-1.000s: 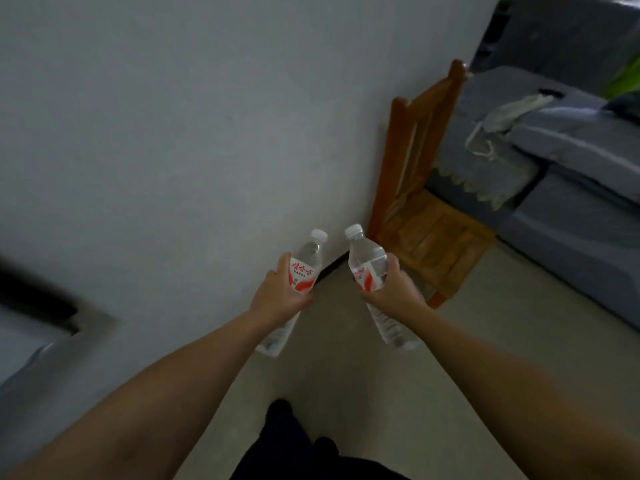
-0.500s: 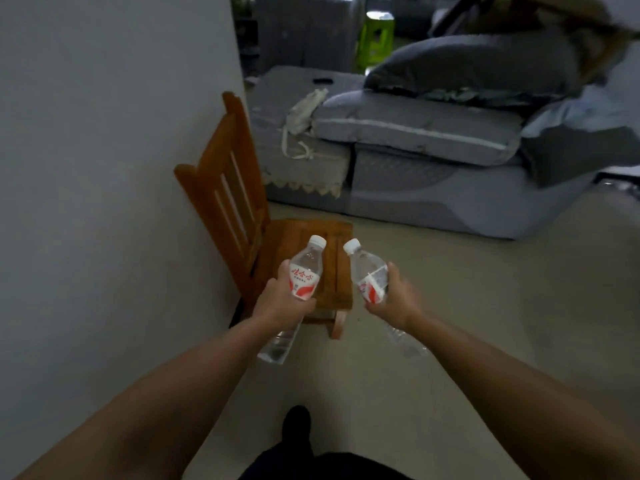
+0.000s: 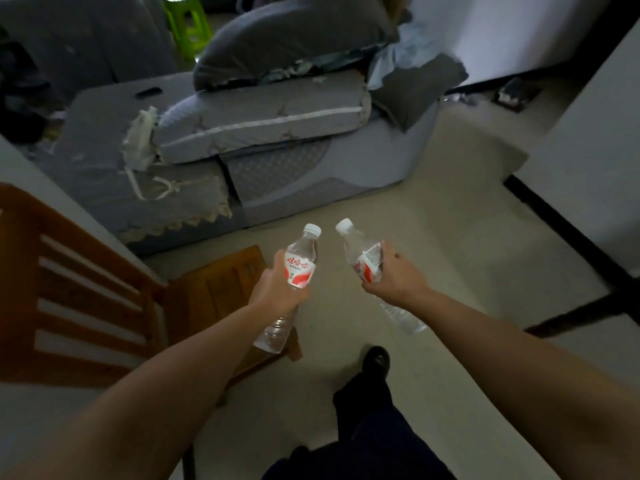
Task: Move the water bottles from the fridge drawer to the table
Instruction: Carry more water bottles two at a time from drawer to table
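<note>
Open pale floor (image 3: 433,237) runs ahead and to the right, between the grey sofa (image 3: 311,161) far ahead and a white wall (image 3: 588,150) with a dark baseboard on the right. A wooden chair (image 3: 104,306) stands near on the left, its seat just under the left forearm. The left hand (image 3: 277,289) grips one water bottle (image 3: 299,268) around its red and white label, cap tilted up and away. The right hand (image 3: 394,275) is clamped on the second bottle (image 3: 363,258), cap leaning left; the two caps are near each other, apart. Loose cushions (image 3: 263,116) are piled on the sofa, a green stool (image 3: 187,22) stands far behind, and a dark shoe (image 3: 375,360) shows below
</note>
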Tool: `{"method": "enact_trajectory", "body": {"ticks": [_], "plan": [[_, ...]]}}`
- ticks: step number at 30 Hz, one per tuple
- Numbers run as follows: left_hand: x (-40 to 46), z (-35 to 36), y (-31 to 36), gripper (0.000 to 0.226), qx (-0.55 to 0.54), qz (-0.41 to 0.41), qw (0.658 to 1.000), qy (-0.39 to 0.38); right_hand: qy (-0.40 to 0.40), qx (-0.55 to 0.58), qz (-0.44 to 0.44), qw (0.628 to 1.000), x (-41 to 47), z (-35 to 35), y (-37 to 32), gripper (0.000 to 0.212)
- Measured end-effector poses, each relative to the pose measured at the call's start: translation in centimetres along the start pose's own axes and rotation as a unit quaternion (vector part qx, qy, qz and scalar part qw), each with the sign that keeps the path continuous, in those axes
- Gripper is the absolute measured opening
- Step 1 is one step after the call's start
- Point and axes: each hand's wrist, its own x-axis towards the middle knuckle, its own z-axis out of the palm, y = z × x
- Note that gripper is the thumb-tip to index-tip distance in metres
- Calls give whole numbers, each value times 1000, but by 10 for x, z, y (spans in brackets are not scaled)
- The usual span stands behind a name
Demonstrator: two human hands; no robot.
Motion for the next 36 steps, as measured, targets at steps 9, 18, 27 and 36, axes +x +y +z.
{"method": "enact_trajectory", "body": {"ticks": [9,18,27,36], "plan": [[164,38,116,88,16,17,1000,-14,26,8,48,998,138,-75,71,69],[293,107,260,84,29,87,993,-78,75,60,132,987,236,-182,167,80],[416,215,406,81,48,213,959,-180,146,103,255,950,303,-258,282,88],[549,296,544,93,121,301,904,-278,211,132,362,899,402,-335,360,86]]}}
